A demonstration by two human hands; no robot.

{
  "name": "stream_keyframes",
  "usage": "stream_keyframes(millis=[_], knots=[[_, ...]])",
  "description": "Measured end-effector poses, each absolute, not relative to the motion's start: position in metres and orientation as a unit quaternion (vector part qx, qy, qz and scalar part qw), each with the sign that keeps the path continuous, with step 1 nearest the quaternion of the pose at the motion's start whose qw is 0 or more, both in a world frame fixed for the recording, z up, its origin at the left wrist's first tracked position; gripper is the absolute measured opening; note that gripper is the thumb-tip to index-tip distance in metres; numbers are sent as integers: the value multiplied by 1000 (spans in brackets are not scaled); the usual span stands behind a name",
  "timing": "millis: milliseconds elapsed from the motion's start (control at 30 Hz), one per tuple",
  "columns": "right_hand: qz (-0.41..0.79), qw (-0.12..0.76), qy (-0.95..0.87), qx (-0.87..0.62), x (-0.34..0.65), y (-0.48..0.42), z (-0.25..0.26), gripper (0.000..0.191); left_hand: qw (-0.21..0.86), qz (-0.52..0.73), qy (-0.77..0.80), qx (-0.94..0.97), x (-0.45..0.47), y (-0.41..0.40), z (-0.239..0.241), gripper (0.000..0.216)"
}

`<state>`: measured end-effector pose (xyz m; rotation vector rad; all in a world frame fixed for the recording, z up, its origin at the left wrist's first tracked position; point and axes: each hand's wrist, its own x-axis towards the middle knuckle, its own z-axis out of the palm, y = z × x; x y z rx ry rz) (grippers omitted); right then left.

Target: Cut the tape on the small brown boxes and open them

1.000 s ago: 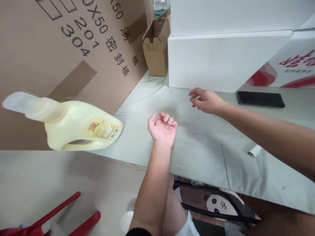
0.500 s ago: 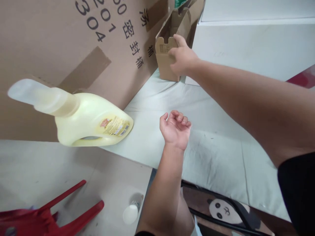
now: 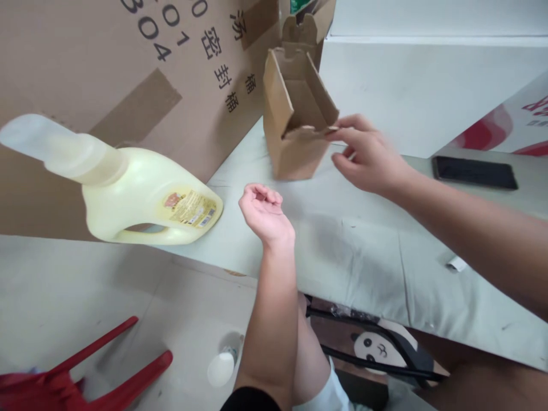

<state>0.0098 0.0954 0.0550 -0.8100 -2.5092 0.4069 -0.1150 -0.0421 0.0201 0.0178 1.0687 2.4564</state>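
My right hand (image 3: 368,157) pinches a flap of a small open cardboard box (image 3: 295,128), which stands tilted on the pale green table cloth (image 3: 363,245). My left hand (image 3: 265,214) hovers over the table's near edge with its fingers curled loosely and nothing in them. A pale yellow detergent jug (image 3: 128,191) lies on its side at the table's left corner, its cap sticking out past the edge.
A large brown carton (image 3: 107,74) with printed characters stands at the left. White boxes (image 3: 428,85) rise at the back. A black phone (image 3: 473,171) lies at the right. Red chair legs (image 3: 98,371) and a white bottle (image 3: 222,365) are on the floor.
My right hand reached to the small box at the back and has drawn it nearer, towards the middle of the table. My left hand curled a little more.
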Motion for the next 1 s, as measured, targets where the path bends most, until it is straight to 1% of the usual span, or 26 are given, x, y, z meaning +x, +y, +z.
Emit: stream_keyframes(millis=[67,167,200,267,333,400,433,500,567,633,667,800,900,1000], knots=[[147,264,-902,-310,51,77,62,29,234,882,408,18,-115,-42,17,30],[107,316,-886,-323,118,48,71,14,251,865,432,41,-108,-37,14,29],[91,336,-882,-317,141,38,73,12,257,860,438,51,-105,-35,14,29],[84,354,-876,-317,184,18,74,24,266,849,449,79,-95,-30,12,27],[85,360,-886,-280,219,0,74,40,276,831,465,129,-83,-24,9,25],[86,353,-904,-227,240,-15,75,40,293,806,479,187,-72,-18,5,26],[88,352,-911,-195,244,-21,76,34,307,792,482,215,-66,-14,3,29],[100,345,-907,-220,245,-28,81,24,331,768,478,270,-58,-7,-2,39],[116,324,-922,-177,242,-32,86,17,330,749,469,331,-54,-1,-6,52],[154,321,-919,-167,240,-34,89,15,319,733,464,382,-54,4,-7,62],[177,313,-917,-171,239,-35,91,14,321,725,462,397,-54,6,-6,65],[254,277,-906,-196,241,-40,95,28,330,705,466,420,-52,6,4,64],[290,244,-903,-201,241,-40,98,30,304,698,461,455,-46,6,9,72],[304,245,-902,-181,245,-36,100,27,291,694,474,457,-39,5,12,73]])
